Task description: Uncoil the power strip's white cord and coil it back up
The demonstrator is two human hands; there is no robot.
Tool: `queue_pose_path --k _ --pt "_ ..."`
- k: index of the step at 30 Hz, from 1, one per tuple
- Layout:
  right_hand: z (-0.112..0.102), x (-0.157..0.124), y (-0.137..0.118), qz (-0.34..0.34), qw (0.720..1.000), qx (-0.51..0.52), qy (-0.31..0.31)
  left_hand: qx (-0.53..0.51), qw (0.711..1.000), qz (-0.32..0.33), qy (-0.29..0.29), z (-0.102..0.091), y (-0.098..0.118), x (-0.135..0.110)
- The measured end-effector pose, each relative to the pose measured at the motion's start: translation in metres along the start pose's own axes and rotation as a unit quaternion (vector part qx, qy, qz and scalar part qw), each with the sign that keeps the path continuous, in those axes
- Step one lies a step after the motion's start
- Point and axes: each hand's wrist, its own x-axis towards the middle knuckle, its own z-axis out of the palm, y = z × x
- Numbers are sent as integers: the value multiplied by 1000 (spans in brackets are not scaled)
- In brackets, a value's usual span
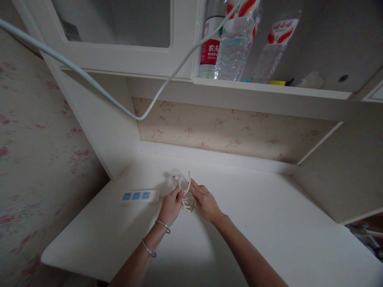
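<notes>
A coiled white power cord (pixel 189 204) is between my hands, above the white desk. My left hand (pixel 171 206), with two silver bangles on its wrist, is closed on the cord near its plug end (pixel 177 177), which points away from me. My right hand (pixel 204 199) grips the cord from the other side; a loop of it stands up by the fingertips. Just left of my left hand lies a white power strip (pixel 140 195) with blue sockets, its end close to the coil.
A white cable (pixel 139 118) hangs across the upper view, in front of the cabinet. Plastic water bottles (pixel 233 56) stand on the shelf (pixel 269 89) overhead. The white desk (pixel 269 223) meets a side panel (pixel 356 159) at right and flowered wallpaper (pixel 209 123) behind.
</notes>
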Motion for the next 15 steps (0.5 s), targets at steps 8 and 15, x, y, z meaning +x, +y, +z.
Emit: queue_pose_path --k 8,15 --pt "-12 9 8 -30 995 -88 -21 135 984 109 -28 6 9 -3" --pt "-42 18 15 -69 980 -159 -103 77 987 124 -61 -8 13 -6"
